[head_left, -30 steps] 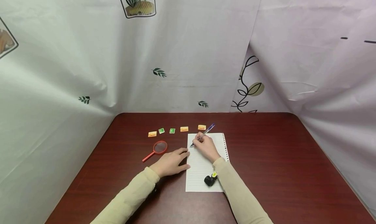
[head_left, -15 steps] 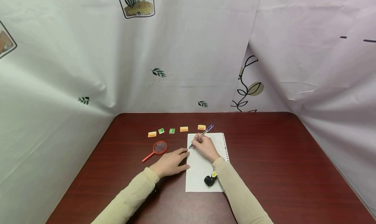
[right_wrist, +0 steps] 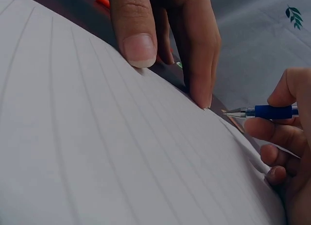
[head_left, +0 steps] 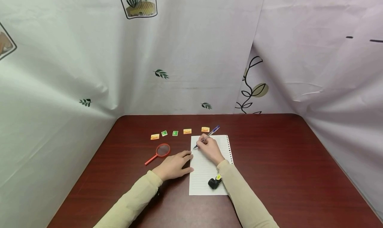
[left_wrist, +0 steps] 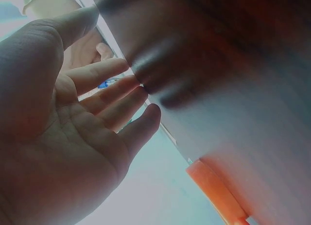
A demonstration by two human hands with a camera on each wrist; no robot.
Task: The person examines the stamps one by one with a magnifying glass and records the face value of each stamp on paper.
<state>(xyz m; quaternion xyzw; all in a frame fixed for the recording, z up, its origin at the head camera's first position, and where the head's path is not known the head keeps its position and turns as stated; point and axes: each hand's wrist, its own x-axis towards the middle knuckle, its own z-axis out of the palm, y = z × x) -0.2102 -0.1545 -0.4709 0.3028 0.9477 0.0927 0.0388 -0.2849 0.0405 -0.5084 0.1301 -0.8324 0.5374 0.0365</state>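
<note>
- Plainly, my right hand (head_left: 209,150) pinches a slim pen (head_left: 213,130) between thumb and fingers. Its barrel is clear, its upper end blue, and the right wrist view shows a smooth blue grip and a silvery cone for a tip.
- The pen slants with its point down near the left edge of the sheet, in its upper part; perhaps the tip touches, but at this angle I cannot really tell.
- The paper (head_left: 203,178) is thin, white and rectangular, finely ruled, with round holes punched along its right edge.
- My left hand (head_left: 174,165) lies with fingers loosely extended, gripping nothing, thumb and fingertips at the sheet's left edge.
- Just beyond it rests a magnifying glass (head_left: 163,150), a round lens in a red rim with a straight handle.
- Farther off, small flat rectangles make an uneven row: three orange-yellow slips (head_left: 187,131) and two green squares (head_left: 175,133).
- Beneath everything is the table (head_left: 281,155), dark red-brown, wood-grained and faintly glossy.
- Behind hangs pale, creased cloth (head_left: 194,48) printed with leaves.
</note>
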